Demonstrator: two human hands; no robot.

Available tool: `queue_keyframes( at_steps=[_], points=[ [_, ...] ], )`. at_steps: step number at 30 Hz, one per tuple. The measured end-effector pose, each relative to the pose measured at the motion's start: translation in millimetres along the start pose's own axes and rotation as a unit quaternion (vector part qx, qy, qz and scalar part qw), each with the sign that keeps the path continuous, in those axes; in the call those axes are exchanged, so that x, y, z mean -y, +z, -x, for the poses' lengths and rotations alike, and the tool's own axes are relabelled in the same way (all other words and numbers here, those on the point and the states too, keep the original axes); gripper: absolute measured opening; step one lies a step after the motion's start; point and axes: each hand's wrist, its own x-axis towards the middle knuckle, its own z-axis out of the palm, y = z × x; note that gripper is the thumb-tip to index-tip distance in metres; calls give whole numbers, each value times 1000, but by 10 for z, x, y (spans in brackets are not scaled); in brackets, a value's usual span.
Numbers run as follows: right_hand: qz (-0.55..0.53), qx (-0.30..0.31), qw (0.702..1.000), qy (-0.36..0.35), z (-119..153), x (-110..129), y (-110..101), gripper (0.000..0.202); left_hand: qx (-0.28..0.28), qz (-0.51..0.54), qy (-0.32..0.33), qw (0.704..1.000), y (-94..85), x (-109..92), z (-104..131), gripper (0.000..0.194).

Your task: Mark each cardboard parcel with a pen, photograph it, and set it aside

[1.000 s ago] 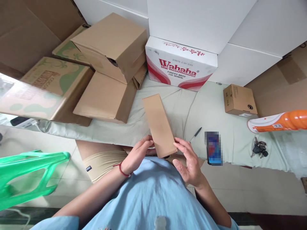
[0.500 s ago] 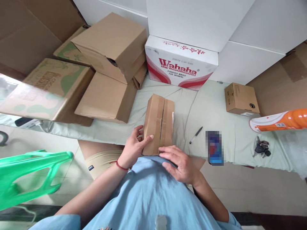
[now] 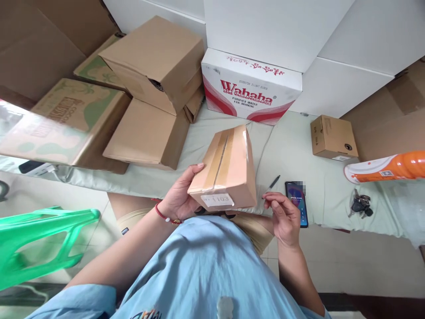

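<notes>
Gripping carton [image 3: 229, 166] with left hand [image 3: 181, 195] at its 8 o'clock; held at 7 o'clock from white box [image 3: 252, 91]. Apparently taped shut, unopened, not yet set down. Curling right hand [image 3: 286, 219] at carton's 4 o'clock, by pen [image 3: 274, 181]; cannot tell if pinching it.

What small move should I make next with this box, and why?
I'd probably bring your right hand across to the free right side of the taped box. Only your left hand supports it, at its left side, while the right is apart from it, with fingertips beside the pen. A second hand would likely steady it.
</notes>
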Motion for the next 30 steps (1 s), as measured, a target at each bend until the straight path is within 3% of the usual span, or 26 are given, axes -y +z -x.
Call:
queue_keyframes(
  at_steps=[3,10,12,15,18,21,24,30],
  points=[
    [-1,11,1000,17,25,-21,31,20,2,30,-51,998,-81,76,-21,56],
    [-1,31,999,44,-9,-46,28,23,-27,125,-93,987,-222,296,-68,44],
    [-3,38,998,53,-22,-49,27,22,-27,83,-70,994,-221,344,-42,47],
    [7,44,997,69,-27,-62,33,25,-20,-19,23,999,-174,394,10,63],
    [32,61,996,60,-21,-86,44,38,1,-91,115,989,-126,400,31,89],
    [56,101,992,49,-9,-106,62,54,30,-149,173,973,-133,393,14,98],
    [63,135,987,54,1,-106,87,57,57,-202,204,956,-168,413,1,102],
    [69,151,985,42,9,-92,105,34,92,-237,221,942,-198,461,30,96]
  ],
)
